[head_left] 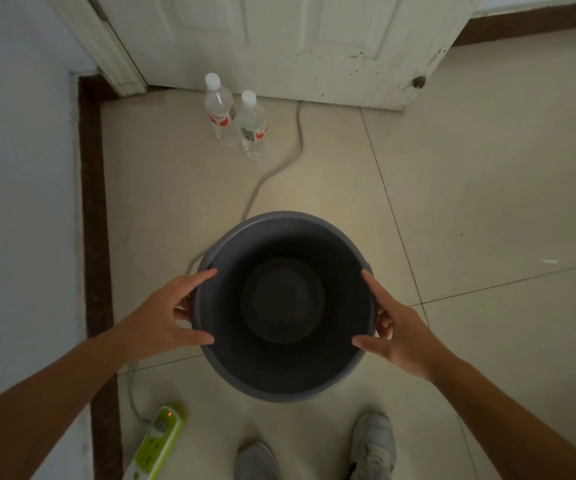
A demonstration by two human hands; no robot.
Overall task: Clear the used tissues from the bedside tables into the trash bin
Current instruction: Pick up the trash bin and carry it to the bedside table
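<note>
A round dark grey trash bin point(226, 362) is below me over the tiled floor, seen from straight above, with nothing visible inside it. My left hand point(165, 315) grips its left rim, thumb and fingers wrapped around the edge. My right hand point(397, 332) grips the right rim the same way. No tissues and no bedside tables are in view.
Two clear water bottles point(222, 110) point(253, 128) stand on the floor by a white door point(279, 39). A grey cable point(272, 171) runs from the door past the bin to a green power strip point(156, 441) at lower left. My shoes point(373, 445) are below the bin. A wall is on the left.
</note>
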